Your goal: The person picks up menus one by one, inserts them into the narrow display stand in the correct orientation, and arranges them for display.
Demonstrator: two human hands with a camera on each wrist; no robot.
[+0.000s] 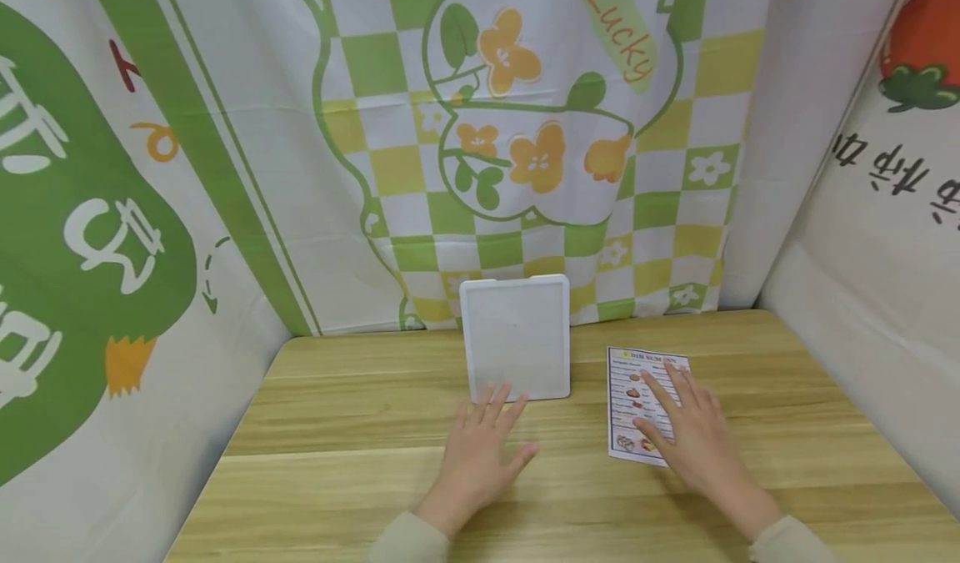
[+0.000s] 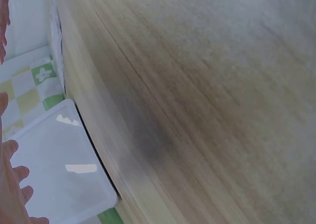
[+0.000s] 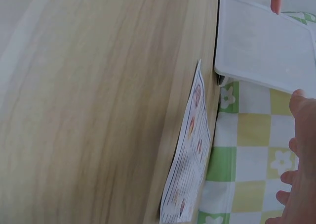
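A white rectangular panel with a raised rim (image 1: 517, 338) stands upright at the back of the table. My left hand (image 1: 476, 459) hovers in front of its lower edge, fingers spread and holding nothing. To the right lies a printed sheet headed "DIM SUM" (image 1: 626, 404), with small food pictures; its right part is hidden under my right hand (image 1: 701, 438). That hand has its fingers spread too. From the right wrist, the sheet (image 3: 190, 150) lies on the table with a gap between it and the hand (image 3: 307, 159). Light glints off the panel (image 2: 59, 184) in the left wrist view.
The wood-grain table (image 1: 337, 429) meets a green and yellow checked cloth (image 1: 540, 238) behind the panel. Printed white cloths hang on the left (image 1: 247, 171) and right (image 1: 862, 296), closing in both sides.
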